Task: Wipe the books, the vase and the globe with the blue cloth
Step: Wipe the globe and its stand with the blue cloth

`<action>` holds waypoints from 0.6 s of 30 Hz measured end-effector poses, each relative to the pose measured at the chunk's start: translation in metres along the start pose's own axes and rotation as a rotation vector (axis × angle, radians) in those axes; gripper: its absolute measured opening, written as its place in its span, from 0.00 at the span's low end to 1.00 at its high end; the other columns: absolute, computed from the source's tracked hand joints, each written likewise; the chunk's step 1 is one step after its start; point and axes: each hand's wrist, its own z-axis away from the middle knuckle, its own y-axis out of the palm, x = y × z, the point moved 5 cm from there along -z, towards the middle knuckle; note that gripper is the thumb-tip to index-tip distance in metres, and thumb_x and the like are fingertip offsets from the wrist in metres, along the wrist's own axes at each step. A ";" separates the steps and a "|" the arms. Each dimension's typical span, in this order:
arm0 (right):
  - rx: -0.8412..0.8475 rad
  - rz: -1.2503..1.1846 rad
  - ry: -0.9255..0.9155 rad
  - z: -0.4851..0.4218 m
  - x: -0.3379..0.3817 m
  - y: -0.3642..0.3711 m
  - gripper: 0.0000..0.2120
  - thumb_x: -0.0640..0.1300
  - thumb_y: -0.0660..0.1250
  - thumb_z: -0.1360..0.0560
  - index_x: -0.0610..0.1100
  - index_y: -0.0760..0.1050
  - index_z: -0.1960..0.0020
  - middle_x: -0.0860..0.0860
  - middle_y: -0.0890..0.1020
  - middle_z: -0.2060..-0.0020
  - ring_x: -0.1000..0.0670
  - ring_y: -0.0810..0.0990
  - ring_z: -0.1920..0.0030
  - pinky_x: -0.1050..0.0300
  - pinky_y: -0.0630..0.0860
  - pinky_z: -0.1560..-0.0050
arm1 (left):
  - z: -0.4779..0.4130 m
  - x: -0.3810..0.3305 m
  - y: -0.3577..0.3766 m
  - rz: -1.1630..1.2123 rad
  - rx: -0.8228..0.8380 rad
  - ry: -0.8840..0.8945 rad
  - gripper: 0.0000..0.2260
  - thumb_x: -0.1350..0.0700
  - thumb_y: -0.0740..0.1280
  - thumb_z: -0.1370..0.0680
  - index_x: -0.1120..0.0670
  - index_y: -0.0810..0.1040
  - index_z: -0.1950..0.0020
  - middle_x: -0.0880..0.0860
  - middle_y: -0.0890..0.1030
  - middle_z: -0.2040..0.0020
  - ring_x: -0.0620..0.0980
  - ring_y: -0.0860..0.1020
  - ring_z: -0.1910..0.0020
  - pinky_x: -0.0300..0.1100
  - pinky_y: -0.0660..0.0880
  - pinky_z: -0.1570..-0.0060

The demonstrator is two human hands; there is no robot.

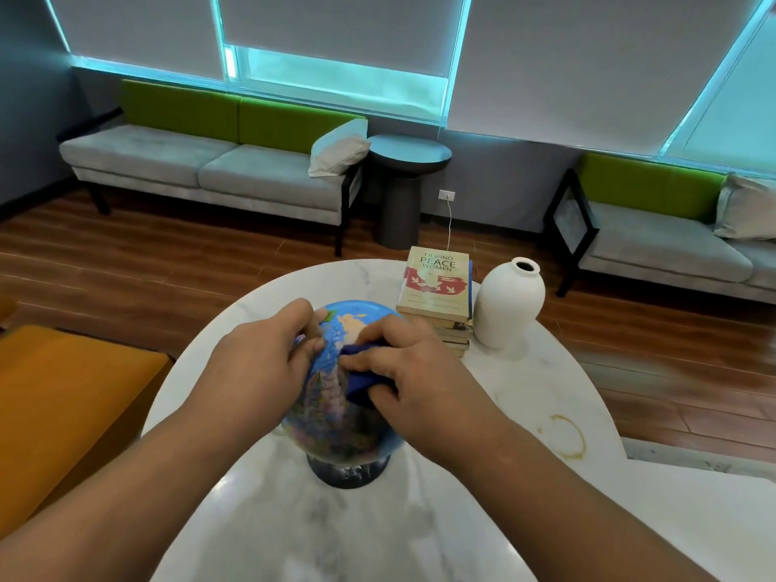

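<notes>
Gripping globe (331,422) on its left with left hand (256,363), fingers curled; pinching bunched cloth (357,386) against its right with right hand (415,371). Far right on table (546,405): books (436,283), vase (510,304) just beside.

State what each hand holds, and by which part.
The right hand grips the bunched blue cloth against the globe; the left hand holds the globe by its upper left side.
</notes>
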 end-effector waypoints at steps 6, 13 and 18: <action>0.004 0.069 -0.033 -0.016 0.008 0.001 0.18 0.39 0.63 0.23 0.51 0.75 0.35 0.56 0.70 0.35 0.50 0.62 0.40 0.58 0.64 0.36 | 0.004 0.001 0.000 -0.030 0.009 0.022 0.05 0.51 0.65 0.22 0.47 0.70 0.56 0.48 0.81 0.62 0.49 0.74 0.67 0.42 0.67 0.71; -0.155 -0.046 0.219 -0.037 -0.045 -0.011 0.16 0.37 0.61 0.23 0.48 0.79 0.39 0.53 0.74 0.42 0.47 0.70 0.39 0.52 0.68 0.36 | 0.004 0.002 0.003 -0.074 0.006 -0.025 0.09 0.48 0.63 0.21 0.42 0.65 0.60 0.45 0.84 0.50 0.47 0.76 0.64 0.39 0.68 0.70; -0.014 0.065 -0.071 -0.024 -0.012 -0.005 0.19 0.38 0.61 0.23 0.51 0.76 0.35 0.56 0.70 0.36 0.50 0.65 0.40 0.62 0.61 0.39 | 0.006 -0.004 0.000 -0.086 -0.001 -0.001 0.06 0.49 0.63 0.21 0.45 0.68 0.57 0.48 0.80 0.63 0.45 0.72 0.69 0.38 0.62 0.74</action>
